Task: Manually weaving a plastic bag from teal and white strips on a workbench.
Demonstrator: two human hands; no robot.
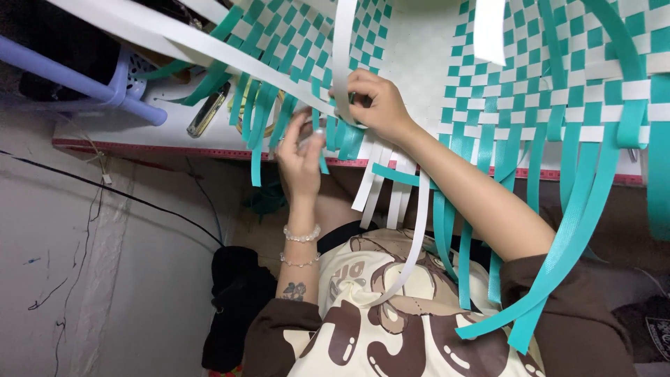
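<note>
A woven sheet of teal and white plastic strips (530, 77) lies over the table, with loose strip ends hanging off the near edge. My right hand (373, 105) pinches a white strip (344, 49) that runs up across the weave. Just below and to its left, my left hand (300, 157), with two bead bracelets at the wrist, holds the loose teal strip ends (269, 115) between its fingertips. More long teal strips (558, 258) droop over my right forearm and lap.
A lavender plastic basket with a tube frame (129, 77) sits at the upper left of the white table. A slim clear object (207, 112) lies beside it. The table edge carries a red ruler strip (139, 148). A black cable (139, 199) and a black bag (237, 300) are at the left.
</note>
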